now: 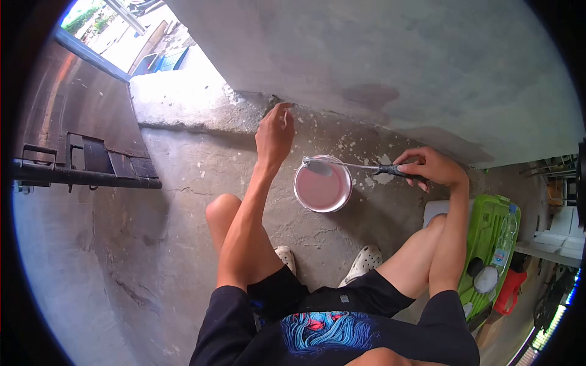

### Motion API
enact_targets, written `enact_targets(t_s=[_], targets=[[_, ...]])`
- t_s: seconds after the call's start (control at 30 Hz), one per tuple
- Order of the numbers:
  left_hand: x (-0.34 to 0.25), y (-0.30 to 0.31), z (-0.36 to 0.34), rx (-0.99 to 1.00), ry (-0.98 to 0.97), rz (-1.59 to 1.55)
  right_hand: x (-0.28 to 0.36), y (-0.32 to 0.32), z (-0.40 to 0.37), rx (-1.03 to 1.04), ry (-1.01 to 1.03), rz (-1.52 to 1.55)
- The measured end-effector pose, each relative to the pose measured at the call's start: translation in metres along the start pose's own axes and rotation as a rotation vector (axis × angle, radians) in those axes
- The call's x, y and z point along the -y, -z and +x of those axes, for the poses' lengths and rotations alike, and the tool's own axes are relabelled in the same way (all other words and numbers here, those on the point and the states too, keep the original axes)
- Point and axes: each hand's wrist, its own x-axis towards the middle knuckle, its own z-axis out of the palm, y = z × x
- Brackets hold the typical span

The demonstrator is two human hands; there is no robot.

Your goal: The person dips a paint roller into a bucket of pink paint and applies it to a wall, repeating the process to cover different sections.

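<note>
A paint roller's black handle [394, 170] sits in my right hand [434, 167], whose fingers are wrapped around it. From there its thin metal rod runs left to the roller head [318, 167], which overlaps the near rim of a round bucket [298, 196]. Inside the bucket is pale pink paint [320, 190]. My left hand [276, 139] reaches forward, fingers loosely bent and holding nothing visible. Its fingertips are right at the foot of the grey wall [390, 55], beside a broken corner in the plaster. Damp-looking darker patches show low on that wall.
Paint splatters mark the concrete floor [244, 210] around the bucket. At the left stands a metal door with a bolt [91, 177]. A raised sill [183, 104] leads outdoors. To my right lie a green crate lid [488, 222], a plastic bottle [505, 241] and a red item [510, 293].
</note>
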Motion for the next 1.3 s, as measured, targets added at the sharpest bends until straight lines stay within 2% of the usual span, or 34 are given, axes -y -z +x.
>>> enact_targets(t_s=[0.17,0.23,0.3,0.37,0.43,0.47,0.5,0.53,0.57,0.63,0.7,0.77,0.8,0.83,0.87,0.9,0.93,1.0,1.03,1.1,1.17,1.23,1.27,1.3], targets=[[0.008,0.015,0.013,-0.245,0.037,-0.239,-0.002,0.007,-0.008,-0.039,0.088,0.092],[0.014,0.021,0.018,-0.287,0.046,-0.276,0.0,0.009,-0.012,-0.049,0.131,0.138],[0.017,0.026,0.019,-0.304,0.239,-0.462,0.002,0.011,-0.013,-0.062,0.176,0.184],[0.026,0.026,0.02,-0.327,0.25,-0.504,0.002,0.012,-0.011,-0.057,0.265,0.246],[0.031,0.025,0.02,-0.39,0.363,-0.612,0.003,0.009,-0.01,-0.076,0.312,0.3],[0.032,0.023,0.018,-0.392,0.343,-0.619,0.004,0.006,-0.007,-0.082,0.346,0.357],[0.033,0.022,0.015,-0.413,0.457,-0.692,0.005,-0.001,-0.002,-0.094,0.362,0.351],[0.032,0.021,0.019,-0.438,0.56,-0.77,0.01,-0.007,0.006,-0.087,0.407,0.479],[0.033,0.017,0.017,-0.444,0.548,-0.774,0.01,-0.017,0.015,-0.067,0.435,0.614],[0.029,0.006,0.012,-0.384,0.557,-0.791,0.016,-0.036,0.033,-0.023,0.483,0.673],[0.008,0.003,0.004,-0.173,0.466,-0.75,0.028,-0.058,0.05,-0.009,0.592,0.794],[-0.002,-0.008,-0.001,-0.044,0.243,-0.673,0.04,-0.075,0.067,-0.037,0.655,0.812],[-0.01,-0.007,-0.002,-0.053,0.241,-0.667,0.047,-0.082,0.075,-0.07,0.714,0.831],[-0.019,-0.003,-0.003,0.018,0.185,-0.68,0.055,-0.087,0.082,-0.058,0.721,0.826],[-0.026,0.002,-0.003,0.088,0.13,-0.694,0.063,-0.09,0.088,-0.22,0.816,0.682],[-0.026,0.004,-0.003,0.076,0.129,-0.693,0.07,-0.095,0.093,-0.383,0.904,0.535],[-0.026,0.006,-0.002,0.096,0.116,-0.759,0.077,-0.099,0.097,-0.375,0.91,0.527],[-0.023,0.011,0.003,0.13,0.086,-0.823,0.094,-0.106,0.104,-0.687,0.95,0.229],[-0.02,0.012,0.006,0.12,0.077,-0.825,0.104,-0.111,0.111,-0.684,0.962,0.221],[-0.012,0.018,0.008,0.126,0.047,-0.918,0.125,-0.125,0.127,-1.076,1.201,-0.062],[-0.008,0.034,0.009,0.144,0.035,-0.954,0.151,-0.148,0.13,-1.107,1.182,-0.055],[-0.02,0.059,0.017,0.12,0.118,-1.083,0.185,-0.167,0.139,-1.288,1.202,-0.088],[-0.027,0.073,0.022,0.093,0.104,-1.179,0.198,-0.18,0.137,-1.168,1.13,0.024],[-0.034,0.087,0.029,0.106,0.095,-1.181,0.211,-0.187,0.139,-1.184,1.131,0.023]])
